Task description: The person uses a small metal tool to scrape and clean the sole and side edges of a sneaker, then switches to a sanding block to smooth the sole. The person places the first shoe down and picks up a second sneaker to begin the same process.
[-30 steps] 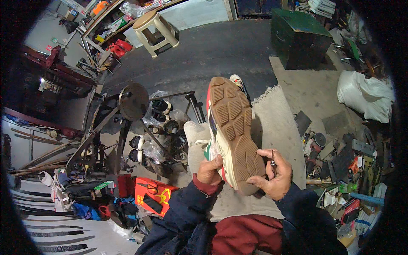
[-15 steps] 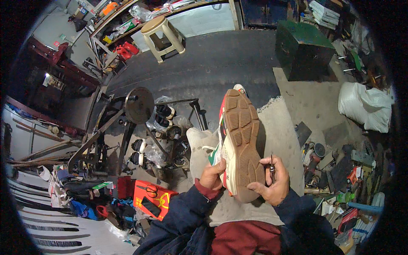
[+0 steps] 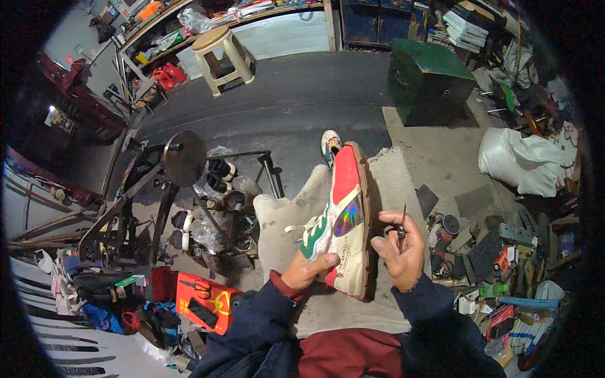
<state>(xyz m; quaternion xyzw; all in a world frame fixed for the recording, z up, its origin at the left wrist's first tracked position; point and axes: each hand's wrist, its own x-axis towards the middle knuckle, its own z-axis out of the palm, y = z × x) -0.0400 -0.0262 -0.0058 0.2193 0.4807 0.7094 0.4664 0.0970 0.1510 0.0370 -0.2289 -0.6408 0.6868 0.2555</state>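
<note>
My left hand (image 3: 307, 269) grips a sneaker (image 3: 345, 220) by its heel end, thumb across the side. The sneaker is cream, red and green with a brown sole, and lies tilted with its side and laces facing up and its toe pointing away. To its right, my right hand (image 3: 402, 255) is apart from the sole and holds a small awl (image 3: 401, 233) with a thin dark point sticking up between the fingers. A pale cloth (image 3: 394, 189) covers my lap below. Beyond the toe another sneaker (image 3: 330, 143) shows in part.
An iron machine stand (image 3: 183, 160) is at left, with shoes in plastic bags (image 3: 208, 230) beside it. A red-orange box (image 3: 205, 302) bears scissors and a phone. Farther off are a stool (image 3: 220, 60), a green chest (image 3: 432, 82) and a white sack (image 3: 520, 160). Tools and scraps lie at right.
The sneaker has rolled from sole up to side up, its sole now facing right. My right hand has come off the sole, still holding the awl. The whole view has shifted slightly.
</note>
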